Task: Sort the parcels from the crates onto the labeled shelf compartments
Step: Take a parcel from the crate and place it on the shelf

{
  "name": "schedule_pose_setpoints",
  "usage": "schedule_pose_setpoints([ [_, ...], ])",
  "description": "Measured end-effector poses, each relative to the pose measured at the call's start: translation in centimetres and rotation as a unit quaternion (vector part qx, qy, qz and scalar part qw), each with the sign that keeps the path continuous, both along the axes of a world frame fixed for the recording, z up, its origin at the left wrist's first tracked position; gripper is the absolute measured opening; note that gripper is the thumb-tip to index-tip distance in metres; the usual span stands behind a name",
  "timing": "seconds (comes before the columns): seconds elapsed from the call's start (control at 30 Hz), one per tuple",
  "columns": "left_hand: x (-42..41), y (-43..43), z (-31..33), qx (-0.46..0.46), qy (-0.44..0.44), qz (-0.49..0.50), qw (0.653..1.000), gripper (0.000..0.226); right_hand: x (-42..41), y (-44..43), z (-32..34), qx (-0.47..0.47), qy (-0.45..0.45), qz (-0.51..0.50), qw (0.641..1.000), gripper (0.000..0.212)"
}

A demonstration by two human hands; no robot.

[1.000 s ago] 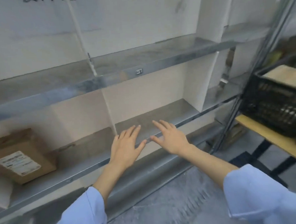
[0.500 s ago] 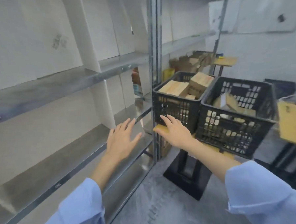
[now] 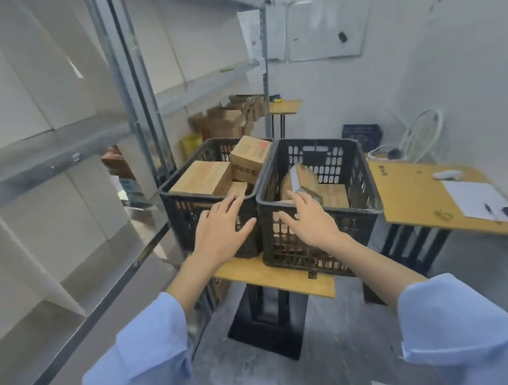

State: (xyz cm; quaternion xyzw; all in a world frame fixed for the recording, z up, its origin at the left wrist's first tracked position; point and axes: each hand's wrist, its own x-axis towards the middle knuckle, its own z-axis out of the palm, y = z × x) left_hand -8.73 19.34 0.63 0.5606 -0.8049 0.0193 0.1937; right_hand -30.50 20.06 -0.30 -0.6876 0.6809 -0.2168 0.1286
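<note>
**Both hands empty at the crate rims, parcels just past the fingertips**

The left hand point(image 3: 224, 229) and right hand point(image 3: 308, 220) reach forward side by side. Their fingers are straight and spread, and they hold nothing. Each is in front of the near wall of a black crate, with the fingertips up at the rim; whether they touch the plastic I cannot tell.

The left crate point(image 3: 183, 213) and right crate point(image 3: 294, 255) stand touching each other on a small wooden table point(image 3: 269, 277).

The parcels are all in the crates, ahead of the fingers and over the rim.
- A flat parcel point(image 3: 200, 177) lies on its broad face in the left crate, just beyond the left fingertips.
- A second parcel point(image 3: 249, 155) sits higher behind it, tipped against the far corner.
- In the right crate a tilted parcel point(image 3: 302, 176) stands on edge directly past the right fingertips. Its long side seems to run away from the person.

My judgement is that each hand is nearer its own crate, so either could go in first.

The second parcel carries a reddish mark and rows of print, too blurred to read.

The metal shelf point(image 3: 53, 150) runs along the left, and no compartment label is legible. To the right a second table point(image 3: 417, 195) bears a dark marking I cannot make out, plus a sheet of paper point(image 3: 476, 195). A whiteboard point(image 3: 326, 26) hangs on the far wall.
</note>
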Motion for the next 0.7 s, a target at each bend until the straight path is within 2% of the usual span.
schedule_pose_setpoints([
  [0.1,-2.7,-5.6,0.0,0.001,0.005,-0.040,0.999,0.065,-2.4,-3.9,0.2,-0.012,-0.006,-0.041,0.999,0.063],
  [0.47,-12.6,-21.0,-0.5,0.044,-0.001,-0.153,0.987,0.070,-11.8,-14.8,-1.4,0.047,-0.047,-0.165,0.984,0.067],
  [0.7,-17.9,-28.4,-3.7,0.097,-0.011,-0.158,0.983,0.080,-17.3,-22.1,-4.8,0.092,-0.075,-0.155,0.981,0.071],
])
